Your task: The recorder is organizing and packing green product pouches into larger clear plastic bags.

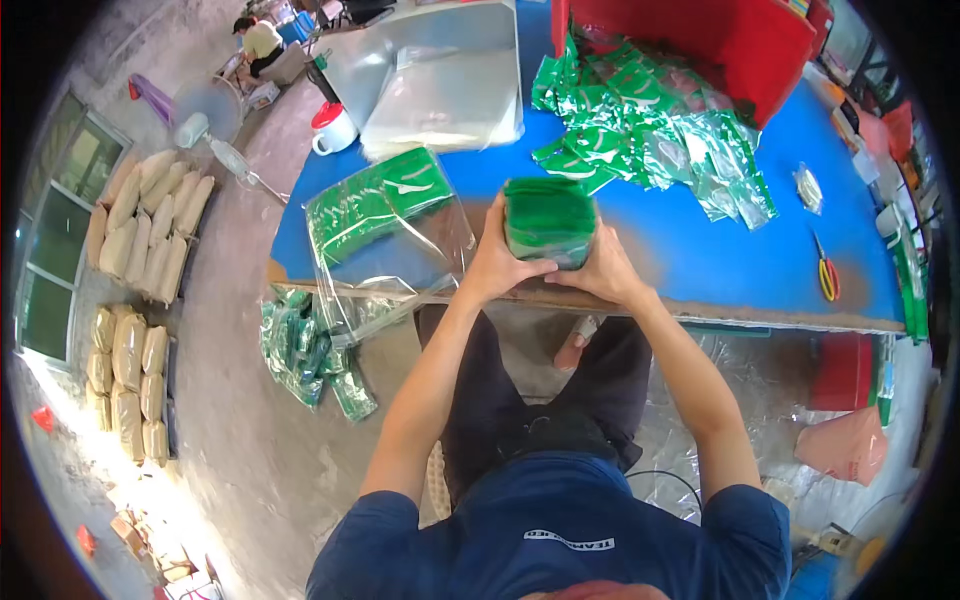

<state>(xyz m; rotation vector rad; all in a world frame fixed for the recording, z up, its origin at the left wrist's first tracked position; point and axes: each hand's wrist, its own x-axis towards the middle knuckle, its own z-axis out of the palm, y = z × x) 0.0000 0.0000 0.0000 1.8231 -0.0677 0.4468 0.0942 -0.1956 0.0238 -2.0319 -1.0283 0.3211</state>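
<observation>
Presently, the left hand [497,262] and right hand [600,268] were closed on either side of a stack of green packets [548,222], holding it upright on its edge at the near rim of the blue surface [700,250]. Just left of the stack lay a clear plastic bag [390,235] part-filled with green packets, overhanging the edge. A loose heap of green packets [650,130] lay farther back beside a red bin [720,35], with scissors [827,270] well to the right.

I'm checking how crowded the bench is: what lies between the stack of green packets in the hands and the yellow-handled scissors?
In the head view, only bare blue table top lies between the green packet stack and the scissors; the loose packet pile sits farther back.
</observation>
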